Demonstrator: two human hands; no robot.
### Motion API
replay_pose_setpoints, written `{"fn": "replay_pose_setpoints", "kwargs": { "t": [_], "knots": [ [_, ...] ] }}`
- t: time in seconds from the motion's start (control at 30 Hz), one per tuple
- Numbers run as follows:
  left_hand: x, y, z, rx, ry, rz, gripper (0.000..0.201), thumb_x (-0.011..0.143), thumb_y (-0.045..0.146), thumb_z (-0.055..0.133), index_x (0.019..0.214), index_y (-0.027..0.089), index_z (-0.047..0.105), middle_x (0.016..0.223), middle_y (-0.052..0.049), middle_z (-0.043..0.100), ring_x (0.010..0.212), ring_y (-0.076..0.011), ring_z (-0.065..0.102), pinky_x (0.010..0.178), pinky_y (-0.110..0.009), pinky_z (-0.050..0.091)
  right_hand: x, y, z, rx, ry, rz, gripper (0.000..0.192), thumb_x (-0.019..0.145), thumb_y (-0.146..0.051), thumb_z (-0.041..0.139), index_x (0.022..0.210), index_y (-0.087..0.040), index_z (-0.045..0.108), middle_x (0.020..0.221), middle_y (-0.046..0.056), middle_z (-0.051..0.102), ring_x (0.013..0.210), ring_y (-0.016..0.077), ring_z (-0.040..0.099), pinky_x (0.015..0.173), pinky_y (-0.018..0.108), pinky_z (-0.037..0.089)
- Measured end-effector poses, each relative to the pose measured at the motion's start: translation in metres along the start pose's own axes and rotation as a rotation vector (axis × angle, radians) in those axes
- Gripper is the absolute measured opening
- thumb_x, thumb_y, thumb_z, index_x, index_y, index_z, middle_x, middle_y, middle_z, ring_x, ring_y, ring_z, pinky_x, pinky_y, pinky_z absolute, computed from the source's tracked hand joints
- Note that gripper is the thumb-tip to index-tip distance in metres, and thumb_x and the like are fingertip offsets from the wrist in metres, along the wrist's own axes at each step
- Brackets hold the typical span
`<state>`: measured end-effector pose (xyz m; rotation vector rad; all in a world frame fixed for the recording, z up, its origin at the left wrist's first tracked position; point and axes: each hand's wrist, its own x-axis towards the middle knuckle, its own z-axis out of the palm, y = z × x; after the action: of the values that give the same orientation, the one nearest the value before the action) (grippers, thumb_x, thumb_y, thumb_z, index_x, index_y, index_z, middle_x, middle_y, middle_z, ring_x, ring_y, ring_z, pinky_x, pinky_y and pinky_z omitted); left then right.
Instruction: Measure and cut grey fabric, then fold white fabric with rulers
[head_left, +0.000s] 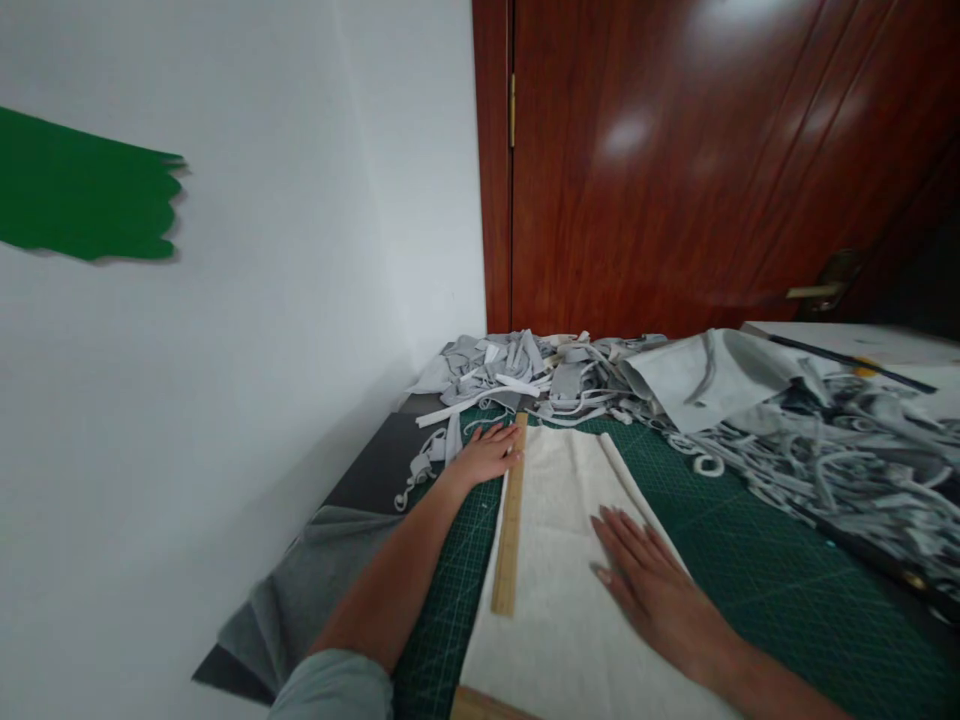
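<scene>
Cloth (562, 590) is pressed flat on the green cutting mat (750, 560) by the right hand (652, 585), fingers released; the wooden ruler (510, 530) is steadied by the left hand (487, 455), fingers extended.

A pale rectangular fabric piece (559, 560) lies on the gridded cutting mat (750, 570). The long wooden ruler (510, 520) lies along its left edge. Behind them is a pile of cloth strips (525, 375); to the right, probably more strips (847, 450).

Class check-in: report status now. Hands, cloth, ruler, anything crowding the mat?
Left hand open, steadying long wooden ruler. Right hand flat on cream fabric sheet. Grey fabric scrap pile crowds green cutting mat.
</scene>
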<state>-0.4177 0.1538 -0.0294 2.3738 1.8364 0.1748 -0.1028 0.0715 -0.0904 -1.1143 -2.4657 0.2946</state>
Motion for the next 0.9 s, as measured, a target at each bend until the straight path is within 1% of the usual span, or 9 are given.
{"fn": "replay_pose_setpoints", "kwargs": {
  "t": [0.1, 0.2, 0.3, 0.4, 0.67, 0.77, 0.83, 0.87, 0.9],
  "knots": [
    [0.0, 0.001, -0.001, 0.003, -0.006, 0.0, 0.054, 0.096, 0.044, 0.032, 0.147, 0.03, 0.022, 0.154, -0.003, 0.023, 0.141, -0.0223, 0.017, 0.111, -0.053, 0.011, -0.005, 0.005, -0.008, 0.008, -0.01, 0.024, 0.057, 0.089, -0.042, 0.046, 0.144, -0.03, 0.036, 0.149, 0.005, 0.036, 0.137, 0.0256, 0.03, 0.114, 0.051, 0.026],
    [-0.001, 0.002, -0.002, 0.005, 0.002, 0.004, 0.054, 0.096, 0.044, 0.033, 0.147, 0.03, 0.023, 0.154, -0.004, 0.024, 0.141, -0.022, 0.017, 0.111, -0.051, 0.012, 0.025, -0.023, -0.013, 0.096, 0.005, 0.005, 0.05, 0.088, -0.029, 0.041, 0.137, -0.021, 0.047, 0.144, 0.011, 0.044, 0.132, 0.0264, 0.041, 0.111, 0.049, 0.032],
    [0.0, 0.002, -0.001, 0.0, 0.014, 0.005, 0.053, 0.096, 0.045, 0.034, 0.146, 0.031, 0.023, 0.154, -0.003, 0.024, 0.141, -0.0218, 0.018, 0.111, -0.052, 0.011, 0.065, -0.061, -0.009, 0.174, -0.027, -0.117, 0.051, 0.089, -0.024, 0.039, 0.138, -0.015, 0.044, 0.147, 0.011, 0.039, 0.135, 0.0206, 0.036, 0.112, 0.04, 0.032],
    [0.001, 0.0, 0.001, -0.014, 0.019, 0.0, 0.053, 0.095, 0.044, 0.035, 0.146, 0.032, 0.025, 0.153, -0.002, 0.025, 0.141, -0.0228, 0.019, 0.111, -0.054, 0.011, 0.087, -0.087, 0.002, 0.235, -0.068, -0.198, 0.051, 0.09, -0.026, 0.041, 0.138, -0.009, 0.042, 0.146, 0.015, 0.04, 0.136, 0.0207, 0.034, 0.113, 0.038, 0.031],
    [-0.002, 0.011, 0.002, -0.074, 0.078, -0.032, 0.05, 0.094, 0.042, 0.04, 0.143, 0.028, 0.034, 0.153, -0.002, 0.026, 0.14, -0.027, 0.022, 0.111, -0.055, 0.017, 0.083, -0.092, 0.02, 0.204, -0.076, -0.19, 0.058, 0.091, -0.032, 0.042, 0.14, 0.0, 0.035, 0.146, 0.021, 0.037, 0.137, 0.0237, 0.032, 0.114, 0.038, 0.027],
    [-0.011, 0.025, -0.012, -0.099, 0.179, -0.084, 0.052, 0.095, 0.033, 0.037, 0.144, 0.018, 0.031, 0.155, -0.009, 0.019, 0.141, -0.0249, 0.019, 0.113, -0.046, 0.021, 0.085, -0.091, 0.021, 0.194, -0.063, -0.196, 0.057, 0.09, -0.034, 0.044, 0.137, -0.001, 0.041, 0.146, 0.021, 0.037, 0.136, 0.0252, 0.033, 0.114, 0.039, 0.027],
    [-0.028, 0.043, -0.031, -0.119, 0.264, -0.105, 0.051, 0.095, 0.027, 0.037, 0.143, 0.013, 0.032, 0.155, -0.012, 0.017, 0.141, -0.022, 0.019, 0.113, -0.037, 0.022, 0.085, -0.09, 0.022, 0.186, -0.062, -0.203, 0.056, 0.09, -0.034, 0.044, 0.135, 0.0, 0.044, 0.144, 0.022, 0.04, 0.135, 0.0269, 0.035, 0.113, 0.039, 0.028],
    [-0.041, 0.055, -0.043, -0.133, 0.306, -0.108, 0.048, 0.095, 0.025, 0.037, 0.141, 0.013, 0.036, 0.153, -0.011, 0.023, 0.139, -0.0207, 0.026, 0.113, -0.034, 0.024, 0.085, -0.09, 0.023, 0.186, -0.06, -0.208, 0.055, 0.09, -0.034, 0.044, 0.134, 0.0, 0.045, 0.143, 0.023, 0.041, 0.134, 0.0277, 0.036, 0.113, 0.04, 0.028],
    [-0.058, 0.07, -0.055, -0.193, 0.369, -0.08, 0.044, 0.094, 0.025, 0.039, 0.136, 0.014, 0.044, 0.147, -0.011, 0.037, 0.134, -0.0204, 0.036, 0.111, -0.033, 0.028, 0.084, -0.09, 0.023, 0.191, -0.055, -0.215, 0.054, 0.091, -0.033, 0.044, 0.134, 0.0, 0.045, 0.142, 0.023, 0.042, 0.134, 0.0281, 0.036, 0.113, 0.04, 0.029]
  ]
}}
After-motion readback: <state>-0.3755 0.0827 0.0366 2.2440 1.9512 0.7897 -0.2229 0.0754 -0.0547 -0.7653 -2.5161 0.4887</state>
